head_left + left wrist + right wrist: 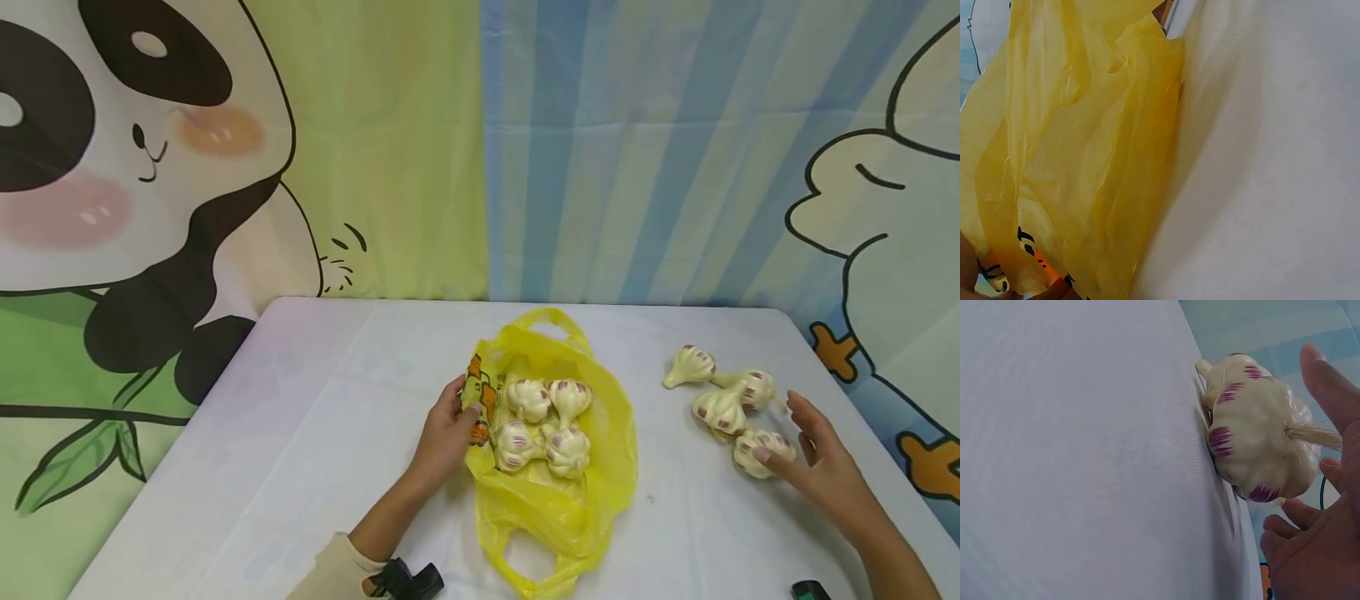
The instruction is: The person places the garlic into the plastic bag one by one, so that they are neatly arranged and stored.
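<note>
Four garlic bulbs (542, 423) lie bagged; four loose bulbs (726, 408) remain. My left hand (448, 433) pinches the yellow bag (600, 467) rim; my right hand (813, 454), fingers spread, touches the nearest bulb (1257, 444).

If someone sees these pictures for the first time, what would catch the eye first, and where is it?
Most striking is the yellow plastic bag in the middle of the white table, lying open with four garlic bulbs inside; the left hand holds its left edge. To the right, four more loose garlic bulbs lie on the table, and the right hand touches the nearest one. A big cartoon panda fills the backdrop at the left.
</note>
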Motion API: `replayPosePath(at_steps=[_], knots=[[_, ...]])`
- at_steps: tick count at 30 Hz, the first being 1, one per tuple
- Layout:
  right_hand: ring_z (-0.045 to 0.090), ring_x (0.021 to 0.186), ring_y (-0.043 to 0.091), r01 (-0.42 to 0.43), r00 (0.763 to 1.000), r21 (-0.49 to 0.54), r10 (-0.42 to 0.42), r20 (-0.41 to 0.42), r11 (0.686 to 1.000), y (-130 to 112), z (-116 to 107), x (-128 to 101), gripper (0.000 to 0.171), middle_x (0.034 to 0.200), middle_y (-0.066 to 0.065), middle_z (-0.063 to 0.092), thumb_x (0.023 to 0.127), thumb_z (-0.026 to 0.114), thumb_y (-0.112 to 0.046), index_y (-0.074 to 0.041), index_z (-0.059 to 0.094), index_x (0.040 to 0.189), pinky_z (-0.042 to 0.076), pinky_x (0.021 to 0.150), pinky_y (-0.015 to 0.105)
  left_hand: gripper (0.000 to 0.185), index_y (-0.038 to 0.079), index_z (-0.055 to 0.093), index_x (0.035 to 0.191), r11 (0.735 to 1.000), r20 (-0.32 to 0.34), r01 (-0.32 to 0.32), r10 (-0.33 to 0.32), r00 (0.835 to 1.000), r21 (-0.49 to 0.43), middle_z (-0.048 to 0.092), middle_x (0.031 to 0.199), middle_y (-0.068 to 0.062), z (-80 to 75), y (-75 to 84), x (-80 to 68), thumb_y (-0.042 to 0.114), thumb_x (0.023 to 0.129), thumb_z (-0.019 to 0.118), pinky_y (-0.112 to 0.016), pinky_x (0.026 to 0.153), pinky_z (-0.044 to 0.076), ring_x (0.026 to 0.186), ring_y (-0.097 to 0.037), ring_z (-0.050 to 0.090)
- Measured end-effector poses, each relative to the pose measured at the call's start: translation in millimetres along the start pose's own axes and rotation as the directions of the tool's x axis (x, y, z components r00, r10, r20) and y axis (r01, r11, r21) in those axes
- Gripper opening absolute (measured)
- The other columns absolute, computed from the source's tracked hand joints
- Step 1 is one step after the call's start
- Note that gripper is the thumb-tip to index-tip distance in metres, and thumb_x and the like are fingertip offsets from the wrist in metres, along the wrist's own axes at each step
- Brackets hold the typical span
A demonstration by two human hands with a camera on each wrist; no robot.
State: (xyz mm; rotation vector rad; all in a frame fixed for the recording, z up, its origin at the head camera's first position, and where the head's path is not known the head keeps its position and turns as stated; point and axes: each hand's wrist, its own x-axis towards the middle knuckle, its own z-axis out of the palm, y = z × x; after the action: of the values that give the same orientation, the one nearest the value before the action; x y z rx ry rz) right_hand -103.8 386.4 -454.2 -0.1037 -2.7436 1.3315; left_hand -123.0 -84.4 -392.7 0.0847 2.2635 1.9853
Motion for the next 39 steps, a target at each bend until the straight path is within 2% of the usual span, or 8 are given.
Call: replayPosePath(at_steps=[2, 5, 10, 17, 21, 28, 33, 39], knots=[[0.007, 0.14, 0.05, -0.049, 0.998, -0.018, 0.049, 0.037, 0.999, 1.2, -1.2, 1.1, 0.101, 0.159, 0.024, -0.004, 0.091, 0.07, -0.031, -0.013, -0.005, 0.157, 0.027, 0.089, 0.0, 0.052, 0.001, 0.025, 0.152, 1.0, -0.002, -0.001, 0.001, 1.0, -0.001, 0.053, 0.13, -0.026, 0.3, 1.7, -1.2, 0.011, 0.104, 0.042, -0.037, 0.08, 0.053, 0.106, -0.037, 0.06], [0.033, 0.126, 0.054, -0.118, 0.992, -0.102, 0.122, 0.037, 0.988, 1.4, -2.3, 1.9, 0.095, 0.154, 0.032, 0.014, 0.091, 0.067, -0.041, -0.006, 0.008, 0.156, 0.046, 0.068, 0.013, 0.052, 0.001, 0.025, 0.152, 1.0, -0.004, -0.006, 0.006, 1.0, -0.005, 0.053, 0.13, -0.026, 0.5, 0.9, -0.7, 0.011, 0.104, 0.043, -0.037, 0.08, 0.053, 0.106, -0.036, 0.06], [0.042, 0.102, 0.043, -0.186, 0.98, -0.221, 0.196, 0.026, 0.957, -0.3, -5.3, 3.6, 0.085, 0.138, 0.036, 0.035, 0.091, 0.059, -0.056, 0.004, 0.035, 0.146, 0.049, 0.063, 0.03, 0.052, 0.001, 0.026, 0.151, 1.0, -0.007, -0.01, 0.01, 1.0, -0.004, 0.053, 0.131, -0.026, 0.5, -0.6, -0.1, 0.01, 0.103, 0.043, -0.037, 0.08, 0.053, 0.105, -0.036, 0.061], [0.041, 0.109, 0.049, -0.194, 0.978, -0.227, 0.205, 0.028, 0.954, -1.3, -6.2, 3.3, 0.085, 0.139, 0.039, 0.033, 0.091, 0.058, -0.058, 0.005, 0.036, 0.144, 0.05, 0.077, 0.055, 0.051, 0.001, 0.026, 0.151, 1.0, -0.002, -0.017, 0.017, 1.0, 0.002, 0.054, 0.129, -0.026, 0.0, 0.3, 0.0, 0.01, 0.104, 0.043, -0.036, 0.078, 0.054, 0.104, -0.036, 0.061], [0.041, 0.107, 0.048, -0.193, 0.979, -0.232, 0.204, 0.021, 0.953, -1.1, -6.3, 3.3, 0.087, 0.138, 0.039, 0.034, 0.09, 0.058, -0.059, 0.005, 0.036, 0.144, 0.051, 0.075, 0.053, 0.052, 0.001, 0.026, 0.151, 1.0, -0.002, -0.018, 0.018, 1.0, 0.003, 0.055, 0.128, -0.026, -0.4, -0.5, 0.2, 0.011, 0.104, 0.043, -0.036, 0.078, 0.054, 0.102, -0.035, 0.062], [0.045, 0.101, 0.045, -0.167, 0.986, -0.233, 0.167, -0.019, 0.958, -1.2, -4.6, 1.3, 0.079, 0.136, 0.038, 0.038, 0.09, 0.063, -0.053, 0.002, 0.04, 0.143, 0.049, 0.06, 0.031, 0.051, 0.001, 0.027, 0.151, 1.0, -0.004, -0.023, 0.023, 1.0, 0.0, 0.055, 0.127, -0.025, -0.7, -1.6, 0.5, 0.01, 0.104, 0.043, -0.036, 0.078, 0.054, 0.102, -0.034, 0.062], [0.043, 0.108, 0.05, -0.183, 0.983, -0.212, 0.177, -0.047, 0.96, -5.0, -5.4, 0.8, 0.08, 0.14, 0.039, 0.034, 0.089, 0.063, -0.054, 0.0, 0.04, 0.144, 0.053, 0.064, 0.039, 0.051, 0.001, 0.027, 0.151, 1.0, -0.007, -0.022, 0.022, 1.0, 0.004, 0.055, 0.127, -0.024, -0.8, -0.8, 0.6, 0.01, 0.103, 0.043, -0.036, 0.078, 0.054, 0.101, -0.033, 0.062], [0.044, 0.106, 0.048, -0.196, 0.981, -0.199, 0.191, -0.041, 0.96, -13.2, -6.0, -1.4, 0.081, 0.137, 0.039, 0.037, 0.09, 0.063, -0.053, 0.003, 0.04, 0.143, 0.048, 0.056, 0.022, 0.051, 0.0, 0.027, 0.15, 1.0, -0.007, -0.019, 0.019, 1.0, 0.004, 0.055, 0.128, -0.025, -0.7, -0.5, 0.6, 0.01, 0.103, 0.044, -0.036, 0.079, 0.054, 0.103, -0.034, 0.062]])
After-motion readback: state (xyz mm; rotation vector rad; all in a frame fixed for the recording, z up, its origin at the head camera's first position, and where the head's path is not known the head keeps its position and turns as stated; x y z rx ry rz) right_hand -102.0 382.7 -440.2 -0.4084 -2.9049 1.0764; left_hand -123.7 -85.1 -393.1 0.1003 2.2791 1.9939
